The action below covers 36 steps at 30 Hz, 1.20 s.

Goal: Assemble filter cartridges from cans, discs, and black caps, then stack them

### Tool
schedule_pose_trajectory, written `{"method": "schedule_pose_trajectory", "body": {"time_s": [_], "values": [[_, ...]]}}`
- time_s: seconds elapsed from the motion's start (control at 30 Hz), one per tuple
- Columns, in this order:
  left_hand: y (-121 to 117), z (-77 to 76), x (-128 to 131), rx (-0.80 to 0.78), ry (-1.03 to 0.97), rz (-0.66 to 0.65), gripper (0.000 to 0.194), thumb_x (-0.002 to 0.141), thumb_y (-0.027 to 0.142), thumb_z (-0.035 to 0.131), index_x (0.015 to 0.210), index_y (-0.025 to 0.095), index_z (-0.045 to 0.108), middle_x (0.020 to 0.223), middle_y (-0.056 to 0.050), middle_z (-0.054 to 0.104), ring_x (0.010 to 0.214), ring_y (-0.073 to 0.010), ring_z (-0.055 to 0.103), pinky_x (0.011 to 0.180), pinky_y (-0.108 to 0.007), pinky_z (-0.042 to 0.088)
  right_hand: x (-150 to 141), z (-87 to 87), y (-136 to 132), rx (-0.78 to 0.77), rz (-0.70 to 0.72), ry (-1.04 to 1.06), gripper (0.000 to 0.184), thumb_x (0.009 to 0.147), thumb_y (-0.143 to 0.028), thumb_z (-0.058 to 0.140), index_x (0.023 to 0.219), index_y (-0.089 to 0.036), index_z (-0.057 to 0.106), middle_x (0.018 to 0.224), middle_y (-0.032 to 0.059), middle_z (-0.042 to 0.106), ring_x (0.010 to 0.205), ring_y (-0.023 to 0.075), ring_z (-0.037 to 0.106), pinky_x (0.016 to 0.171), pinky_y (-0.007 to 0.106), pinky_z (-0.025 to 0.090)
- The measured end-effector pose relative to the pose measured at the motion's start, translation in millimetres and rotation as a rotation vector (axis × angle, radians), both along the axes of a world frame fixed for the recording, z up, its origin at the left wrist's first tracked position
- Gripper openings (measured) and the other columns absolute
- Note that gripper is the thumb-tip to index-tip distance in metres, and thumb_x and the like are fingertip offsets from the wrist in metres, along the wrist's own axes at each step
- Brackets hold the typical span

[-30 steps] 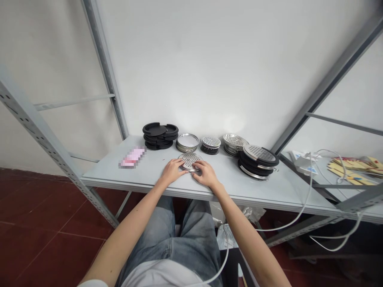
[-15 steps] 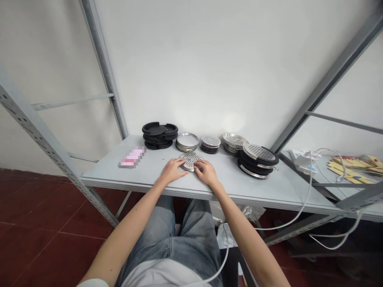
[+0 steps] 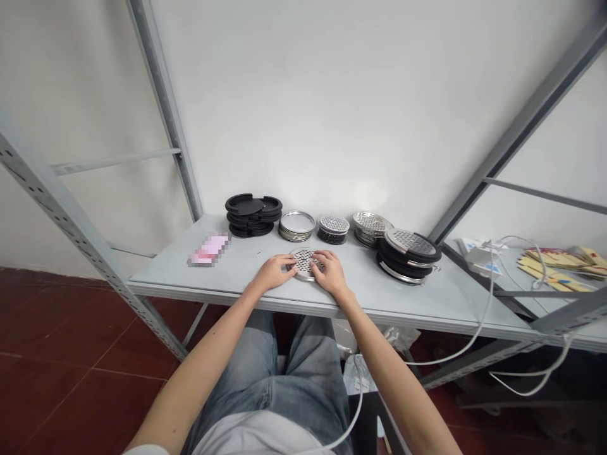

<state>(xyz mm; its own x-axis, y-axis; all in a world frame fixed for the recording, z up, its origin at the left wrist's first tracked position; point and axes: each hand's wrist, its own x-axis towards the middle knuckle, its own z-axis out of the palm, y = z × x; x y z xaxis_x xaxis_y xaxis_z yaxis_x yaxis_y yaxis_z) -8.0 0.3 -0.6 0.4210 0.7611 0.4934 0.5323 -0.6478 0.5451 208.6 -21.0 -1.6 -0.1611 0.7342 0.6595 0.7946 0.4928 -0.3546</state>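
A round metal grater plate [image 3: 304, 260], full of small holes, lies on the grey shelf in front of me. My left hand [image 3: 274, 272] grips its left edge, thumb near the front rim and fingers along the side. On the opposite side my right hand [image 3: 329, 272] grips the right edge, fingertips over the perforated face. Behind the plate are a stack of shiny metal rings [image 3: 296, 226] and a smaller stack of perforated discs [image 3: 333, 229]. Another stack of perforated metal plates [image 3: 372, 227] stands farther right.
Black notched round holders [image 3: 253, 216] are piled at the back left, near a blurred pink item [image 3: 208, 249]. At the right is a pile of black holders with metal plates [image 3: 408, 254]. A white cable [image 3: 467, 344] hangs over the shelf's front edge [image 3: 379, 312].
The grater plate has shifted slightly to the right between my hands. My right hand has moved a little right, its fingers now reaching farther over the plate; my left hand has barely moved.
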Motion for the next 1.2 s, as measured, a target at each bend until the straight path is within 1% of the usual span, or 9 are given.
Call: {"method": "schedule_pose_trajectory", "body": {"time_s": [0.07,0.1,0.27,0.37,0.47,0.73,0.97,1.1,1.2], "values": [[0,-0.5,0,0.009,-0.008,-0.002,0.032,0.082,0.035,0.066,0.11,0.02,0.073,0.12,-0.007,0.068,0.114,-0.0239,0.063,0.105,-0.038,0.047,0,-2.6,3,-0.031,0.005,-0.061,0.04,0.088,-0.038,0.055,0.12,-0.017,0.065,0.134,0.0131,0.057,0.126,0.0289,0.048,0.105,0.045,0.04],[0,-0.9,0,0.019,-0.01,-0.004,0.032,0.082,0.034,0.067,0.11,0.02,0.073,0.119,-0.007,0.069,0.114,-0.024,0.063,0.104,-0.039,0.047,0,-4.1,5,-0.06,0.007,-0.097,0.045,0.088,-0.041,0.055,0.127,-0.017,0.061,0.139,0.0135,0.053,0.131,0.0298,0.044,0.107,0.047,0.038],[1,-2.5,2,0.116,0.004,-0.021,0.03,0.082,0.029,0.066,0.111,0.021,0.071,0.118,-0.008,0.069,0.115,-0.0233,0.061,0.104,-0.04,0.047,-1,-8.4,9,-0.184,0.019,-0.239,0.052,0.093,-0.046,0.047,0.136,-0.018,0.053,0.143,0.0145,0.05,0.134,0.0301,0.042,0.11,0.051,0.032],[2,-3.0,2,0.138,0.055,-0.011,0.038,0.083,0.028,0.064,0.12,0.02,0.067,0.127,-0.009,0.064,0.122,-0.0241,0.057,0.107,-0.041,0.044,-2,-8.3,9,-0.206,0.013,-0.27,0.054,0.094,-0.047,0.045,0.138,-0.016,0.05,0.144,0.0151,0.048,0.136,0.0303,0.04,0.111,0.051,0.031],[3,-4.2,2,0.112,0.113,0.01,0.042,0.084,0.029,0.062,0.125,0.019,0.064,0.136,-0.011,0.057,0.127,-0.0258,0.052,0.109,-0.042,0.041,-2,-8.6,9,-0.211,0.011,-0.279,0.055,0.094,-0.047,0.044,0.138,-0.015,0.049,0.145,0.0163,0.047,0.137,0.031,0.039,0.11,0.051,0.031],[4,-5.9,3,0.083,0.131,0.026,0.041,0.086,0.033,0.061,0.125,0.02,0.065,0.137,-0.01,0.057,0.127,-0.0262,0.053,0.109,-0.042,0.042,-2,-11.7,11,-0.217,0.007,-0.276,0.055,0.094,-0.048,0.044,0.138,-0.016,0.049,0.145,0.0147,0.047,0.137,0.0304,0.039,0.11,0.05,0.031],[5,-7.1,2,0.068,0.184,0.022,0.07,0.074,0.062,0.068,0.13,0.02,0.061,0.141,-0.013,0.053,0.127,-0.0323,0.052,0.108,-0.044,0.041,-2,-11.9,12,-0.214,0.002,-0.208,0.052,0.093,-0.045,0.047,0.135,-0.014,0.053,0.143,0.016,0.049,0.135,0.0296,0.042,0.111,0.049,0.032],[6,-8.4,2,0.072,0.196,0.031,0.069,0.075,0.063,0.067,0.13,0.023,0.06,0.142,-0.012,0.051,0.128,-0.0322,0.051,0.108,-0.045,0.04,-1,-12.1,12,-0.195,-0.02,-0.142,0.048,0.092,-0.043,0.049,0.129,-0.013,0.058,0.139,0.0163,0.053,0.132,0.0293,0.044,0.111,0.047,0.034],[7,-9.3,3,0.105,0.207,0.067,0.068,0.079,0.057,0.066,0.135,0.021,0.055,0.143,-0.014,0.05,0.131,-0.0319,0.047,0.109,-0.045,0.039,1,-12.6,14,-0.166,-0.068,-0.059,0.041,0.093,-0.04,0.048,0.119,-0.013,0.064,0.129,0.0161,0.059,0.127,0.0278,0.048,0.109,0.044,0.037]]}}
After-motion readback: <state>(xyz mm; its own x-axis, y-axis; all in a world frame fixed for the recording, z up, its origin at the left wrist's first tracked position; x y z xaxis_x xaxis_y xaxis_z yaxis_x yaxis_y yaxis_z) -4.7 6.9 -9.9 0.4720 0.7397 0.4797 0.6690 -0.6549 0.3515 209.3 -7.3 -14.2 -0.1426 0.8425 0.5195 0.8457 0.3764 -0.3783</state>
